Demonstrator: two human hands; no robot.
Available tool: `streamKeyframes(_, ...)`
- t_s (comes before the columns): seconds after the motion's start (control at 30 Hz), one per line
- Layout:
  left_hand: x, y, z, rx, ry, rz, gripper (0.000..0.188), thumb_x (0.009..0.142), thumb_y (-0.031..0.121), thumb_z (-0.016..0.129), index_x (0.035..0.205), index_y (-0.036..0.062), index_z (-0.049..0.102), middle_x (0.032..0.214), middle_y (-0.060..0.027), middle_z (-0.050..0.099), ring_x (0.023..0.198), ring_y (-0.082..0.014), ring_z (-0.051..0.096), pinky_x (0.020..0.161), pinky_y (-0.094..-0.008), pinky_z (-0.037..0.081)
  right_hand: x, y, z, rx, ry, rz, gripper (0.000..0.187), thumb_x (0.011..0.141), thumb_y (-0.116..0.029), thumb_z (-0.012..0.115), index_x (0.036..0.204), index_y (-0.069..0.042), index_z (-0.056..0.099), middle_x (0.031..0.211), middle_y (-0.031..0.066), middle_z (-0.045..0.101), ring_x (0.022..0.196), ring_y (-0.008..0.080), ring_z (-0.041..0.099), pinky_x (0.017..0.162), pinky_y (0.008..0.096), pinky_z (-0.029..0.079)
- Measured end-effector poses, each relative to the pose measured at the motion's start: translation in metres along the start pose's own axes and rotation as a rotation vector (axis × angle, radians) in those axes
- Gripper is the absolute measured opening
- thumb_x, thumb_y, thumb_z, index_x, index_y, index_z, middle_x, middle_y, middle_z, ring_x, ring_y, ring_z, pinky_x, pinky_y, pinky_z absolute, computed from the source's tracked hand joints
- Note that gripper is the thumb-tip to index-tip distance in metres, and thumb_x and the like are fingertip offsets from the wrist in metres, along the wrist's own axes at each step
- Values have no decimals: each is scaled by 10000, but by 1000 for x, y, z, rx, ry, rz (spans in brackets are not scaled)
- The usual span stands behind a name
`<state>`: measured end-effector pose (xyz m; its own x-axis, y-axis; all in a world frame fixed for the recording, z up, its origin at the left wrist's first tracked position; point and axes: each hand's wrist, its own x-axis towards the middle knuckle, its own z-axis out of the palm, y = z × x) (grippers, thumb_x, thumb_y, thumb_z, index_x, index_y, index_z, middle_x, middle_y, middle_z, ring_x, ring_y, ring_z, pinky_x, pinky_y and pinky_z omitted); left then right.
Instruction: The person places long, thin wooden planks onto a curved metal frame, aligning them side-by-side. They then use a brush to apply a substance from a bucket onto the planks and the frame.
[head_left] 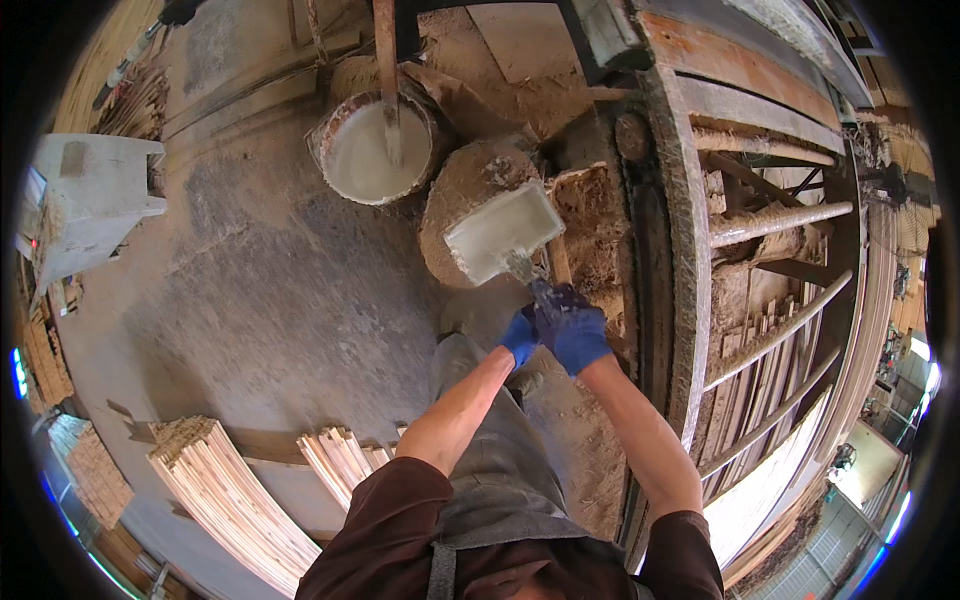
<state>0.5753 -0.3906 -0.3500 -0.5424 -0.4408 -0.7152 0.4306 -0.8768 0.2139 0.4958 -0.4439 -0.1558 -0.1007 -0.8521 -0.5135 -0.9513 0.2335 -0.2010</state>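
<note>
Both my hands wear blue gloves with darker fingers and meet in front of my body. My left hand (522, 335) and my right hand (577, 332) are closed around a handle (522, 266) crusted with whitish paste. That handle runs forward to a rectangular, shallow scoop-like pan (503, 232), whitish inside; whether the two are one piece I cannot tell. Beneath the pan is a round, brown, crusted container (455, 205). Just left of it stands a round bucket (318, 150) of pale, creamy liquid, with a long stick (386, 60) upright in it.
A crusted metal machine frame with rollers (770, 226) runs along my right side. Stacks of wood strips (225, 500) lie at the lower left, with a shorter bundle (338, 460) beside them. A grey, box-like machine part (95, 200) stands far left on the dusty floor (270, 300).
</note>
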Motion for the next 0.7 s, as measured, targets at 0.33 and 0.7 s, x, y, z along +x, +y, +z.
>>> streamKeyframes(0.33, -26, 11, 5, 221, 42, -269, 251, 987, 254, 640, 1183, 99, 669, 1031, -89, 736, 782, -229, 710, 711, -369, 577, -90, 36, -48, 38, 292, -107, 328, 882, -153, 642, 1209, -140, 671, 962, 144, 723, 864, 335, 718, 718, 446, 573)
streamKeyframes(0.7, -182, 115, 33, 639, -59, 194, 382, 1023, 366, 567, 1292, 102, 628, 1152, -42, 689, 969, -152, 653, 859, -341, 555, -99, -67, -21, 297, 417, -202, 462, 821, -192, 740, 1259, -105, 620, 1024, 146, 712, 861, 360, 691, 753, 473, 559)
